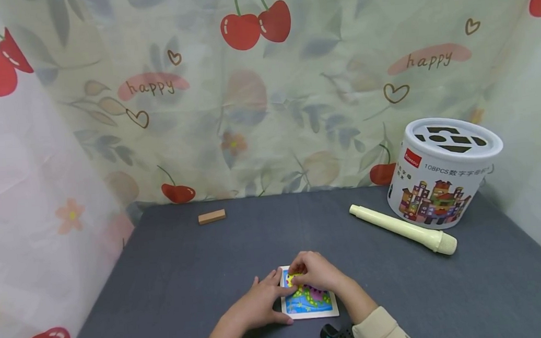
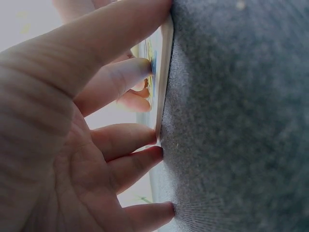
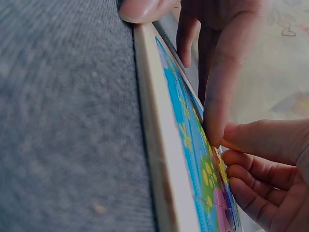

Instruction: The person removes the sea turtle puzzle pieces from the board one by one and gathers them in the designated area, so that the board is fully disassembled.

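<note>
A small picture puzzle in a pale frame lies flat on the table, its picture blue with a green, yellow and pink figure. My left hand spreads over its left side. The left thumb and some fingertips rest at the frame's edge, while the index finger touches the picture. At the far left part of the picture, my right hand pinches a yellow puzzle piece between thumb and curled fingers. In the right wrist view, the right thumb meets the left index fingertip; the fingers partly hide the piece.
A wooden block lies at the back left of the dark table. On the right, a cream toy microphone lies before a white lidded bucket. A black device with a teal patch is by the right wrist.
</note>
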The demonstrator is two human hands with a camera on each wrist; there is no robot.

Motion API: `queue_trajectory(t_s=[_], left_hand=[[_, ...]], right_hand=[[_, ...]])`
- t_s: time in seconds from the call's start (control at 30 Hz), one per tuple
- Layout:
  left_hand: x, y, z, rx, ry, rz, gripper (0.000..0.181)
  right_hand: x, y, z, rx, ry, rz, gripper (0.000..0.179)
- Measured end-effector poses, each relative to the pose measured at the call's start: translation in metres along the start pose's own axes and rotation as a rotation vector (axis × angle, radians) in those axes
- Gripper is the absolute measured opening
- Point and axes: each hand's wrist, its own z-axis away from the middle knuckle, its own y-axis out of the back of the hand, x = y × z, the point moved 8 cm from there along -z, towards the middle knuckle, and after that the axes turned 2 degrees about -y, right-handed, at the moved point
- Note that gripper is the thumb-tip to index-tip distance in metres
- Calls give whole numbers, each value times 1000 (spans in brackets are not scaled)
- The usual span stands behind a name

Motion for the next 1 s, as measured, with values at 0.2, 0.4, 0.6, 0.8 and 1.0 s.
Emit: queue_trajectory(t_s=[0.2,0.4,0.6,0.8,1.0], left_hand=[[0,-2,1,0,-6,11,62],[-1,0,0,0,-1,21,62],[0,0,1,0,1,7,62],[0,1,1,-1,4,11,61],[1,1,2,-8,6,14,61]], right_hand=[[0,0,0,3,-11,8,15],[0,-1,-1,-5,-7,9,11],[-1,-1,-2,5,-5,14,12],[-4,0,-3,27,3,28,15],[-6,-1,-4,26,28,40,15]])
